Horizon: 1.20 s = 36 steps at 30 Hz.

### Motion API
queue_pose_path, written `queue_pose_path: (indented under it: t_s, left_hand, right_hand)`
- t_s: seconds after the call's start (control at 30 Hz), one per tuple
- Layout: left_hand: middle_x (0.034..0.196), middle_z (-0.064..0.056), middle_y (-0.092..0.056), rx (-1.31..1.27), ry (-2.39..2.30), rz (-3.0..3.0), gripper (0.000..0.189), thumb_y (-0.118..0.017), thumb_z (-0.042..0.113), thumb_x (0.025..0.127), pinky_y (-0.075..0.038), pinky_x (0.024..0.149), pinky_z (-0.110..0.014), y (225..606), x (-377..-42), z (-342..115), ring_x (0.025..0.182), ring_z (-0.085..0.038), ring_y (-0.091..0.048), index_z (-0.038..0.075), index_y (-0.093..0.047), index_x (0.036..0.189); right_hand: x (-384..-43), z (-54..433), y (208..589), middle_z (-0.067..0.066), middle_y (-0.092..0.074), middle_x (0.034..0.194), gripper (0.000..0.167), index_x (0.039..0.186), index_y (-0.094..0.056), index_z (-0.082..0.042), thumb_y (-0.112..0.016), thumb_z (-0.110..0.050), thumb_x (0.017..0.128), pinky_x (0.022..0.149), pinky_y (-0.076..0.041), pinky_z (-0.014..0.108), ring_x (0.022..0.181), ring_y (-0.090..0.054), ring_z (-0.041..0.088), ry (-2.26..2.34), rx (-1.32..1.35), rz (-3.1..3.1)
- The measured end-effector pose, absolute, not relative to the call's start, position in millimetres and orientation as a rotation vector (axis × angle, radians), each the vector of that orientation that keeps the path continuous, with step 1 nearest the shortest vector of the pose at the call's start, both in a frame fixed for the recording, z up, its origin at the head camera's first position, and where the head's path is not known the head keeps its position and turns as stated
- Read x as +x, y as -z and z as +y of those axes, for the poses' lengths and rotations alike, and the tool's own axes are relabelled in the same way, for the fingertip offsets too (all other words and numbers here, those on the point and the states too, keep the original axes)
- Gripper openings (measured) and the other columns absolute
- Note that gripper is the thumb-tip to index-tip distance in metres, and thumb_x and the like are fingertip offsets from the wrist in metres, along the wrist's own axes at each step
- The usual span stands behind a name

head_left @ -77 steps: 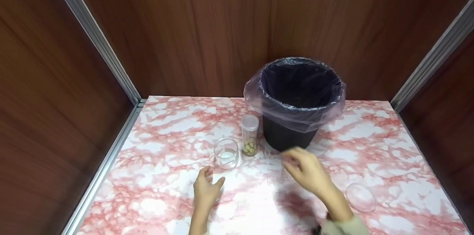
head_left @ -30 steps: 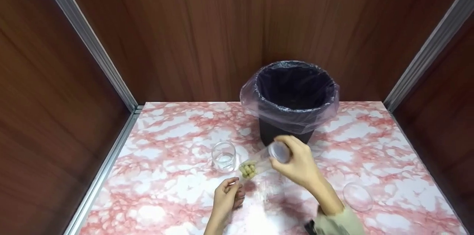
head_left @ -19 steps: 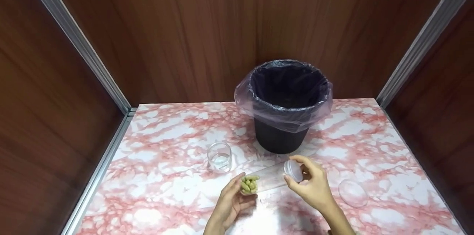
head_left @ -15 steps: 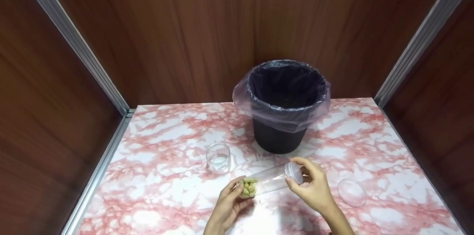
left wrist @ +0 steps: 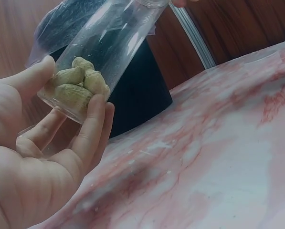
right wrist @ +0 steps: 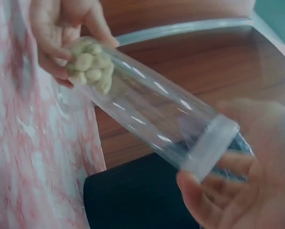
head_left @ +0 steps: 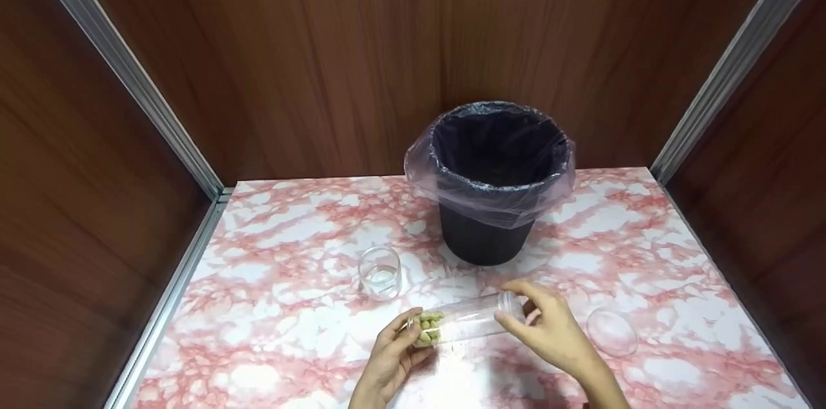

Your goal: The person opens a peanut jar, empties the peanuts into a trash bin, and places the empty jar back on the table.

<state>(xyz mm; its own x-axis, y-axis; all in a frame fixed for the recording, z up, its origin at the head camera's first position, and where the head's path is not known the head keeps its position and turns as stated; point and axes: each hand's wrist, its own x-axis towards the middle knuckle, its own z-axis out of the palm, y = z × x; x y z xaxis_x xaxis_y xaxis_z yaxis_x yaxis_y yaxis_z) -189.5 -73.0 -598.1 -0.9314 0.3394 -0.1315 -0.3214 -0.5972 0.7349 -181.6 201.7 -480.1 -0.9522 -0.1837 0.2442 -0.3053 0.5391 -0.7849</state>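
Note:
A clear plastic jar [head_left: 471,317], long and cylindrical, lies tilted between both hands above the table. Several peanuts in their shells [left wrist: 78,86] are gathered at its bottom end. My left hand [head_left: 390,357] grips that end, thumb on one side and fingers on the other. At the opposite end, the thumb and fingers of my right hand [head_left: 545,328] hold the translucent screw lid [right wrist: 210,148], which sits on the jar's mouth. Left of the jar stands a clear glass cup [head_left: 379,275] with a little clear content at its bottom.
A black trash bin [head_left: 484,238] lined with a thin purple bag [head_left: 419,167] stands behind the jar. A clear round lid or dish [head_left: 612,333] lies at right on the red-and-white marbled table [head_left: 277,306]. Brown wood panels [head_left: 310,60] enclose the back and sides.
The right hand took the jar from its upright place beside the bin and brought it nearer. The left hand moved right and took its bottom end. The jar has since tipped closer to level.

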Motion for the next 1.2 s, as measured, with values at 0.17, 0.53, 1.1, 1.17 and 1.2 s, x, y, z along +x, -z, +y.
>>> queue_pose_path:
  t_s: [0.17,0.53,1.1,1.17,1.2]
  left_hand:
    - [0.117,-0.016,-0.057,0.036,-2.502,1.158,0.059,-0.064,0.016,0.094,-0.052,0.090,-0.042,599.9,-188.0,-73.8,0.093,-0.022,-0.066,-0.005,-0.037,0.142]
    - [0.115,-0.016,-0.059,0.078,-2.504,1.174,0.058,-0.064,0.012,0.094,-0.051,0.091,-0.045,599.6,-186.9,-70.6,0.092,-0.022,-0.067,-0.007,-0.036,0.140]
    - [0.118,-0.016,-0.055,0.026,-2.502,1.175,0.059,-0.064,0.017,0.095,-0.053,0.089,-0.040,602.6,-181.8,-74.6,0.092,-0.021,-0.066,-0.004,-0.036,0.143]
    - [0.119,-0.016,-0.056,0.021,-2.505,1.171,0.060,-0.064,0.017,0.095,-0.054,0.088,-0.039,602.6,-181.3,-73.9,0.092,-0.021,-0.066,-0.004,-0.035,0.143]
    - [0.119,-0.016,-0.056,0.022,-2.504,1.167,0.061,-0.064,0.017,0.095,-0.054,0.087,-0.039,602.8,-180.7,-73.6,0.092,-0.021,-0.066,-0.004,-0.034,0.143]
  right_hand:
    - [-175.9,210.9,483.0,0.000,-0.063,0.121,0.053,0.123,-0.065,-0.021,-0.085,-0.012,0.075,0.071,-0.054,0.033,0.100,-0.057,0.021,-1.464,0.736,-2.488]
    - [-170.5,202.3,481.9,0.004,-0.066,0.108,0.044,0.116,-0.067,-0.016,-0.082,-0.032,0.078,0.058,-0.054,0.028,0.070,-0.060,0.014,-1.421,0.224,-2.607]
    - [-186.2,237.8,499.8,0.011,-0.069,0.096,0.052,0.103,-0.068,0.000,-0.089,0.010,0.056,0.061,-0.051,0.023,0.081,-0.061,0.016,-1.478,0.368,-2.226]
    - [-193.9,251.9,508.1,0.006,-0.069,0.093,0.049,0.102,-0.070,-0.005,-0.091,0.003,0.058,0.062,-0.051,0.020,0.078,-0.061,0.014,-1.370,0.210,-2.283]
    - [-196.9,259.1,511.7,0.006,-0.069,0.092,0.048,0.102,-0.070,-0.006,-0.091,0.000,0.059,0.061,-0.050,0.019,0.077,-0.061,0.014,-1.307,0.147,-2.309]
